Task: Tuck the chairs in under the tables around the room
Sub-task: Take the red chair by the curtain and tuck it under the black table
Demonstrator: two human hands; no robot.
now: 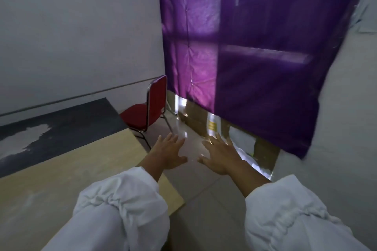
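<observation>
A red padded chair (150, 104) with a metal frame stands at the far end of a dark table (61, 124), its seat partly under the table's edge and its back toward the purple curtain. Nearer to me, a light wooden table (71, 169) adjoins the dark one. My left hand (168, 152) and my right hand (221, 154) reach forward over the floor with fingers spread and hold nothing. Both are well short of the chair.
A purple curtain (255, 47) hangs ahead and to the right, with cardboard boxes (195, 116) on the floor behind its lower edge. A grey wall (71, 36) runs along the left. A tiled floor aisle (195, 179) lies between the tables and the curtain.
</observation>
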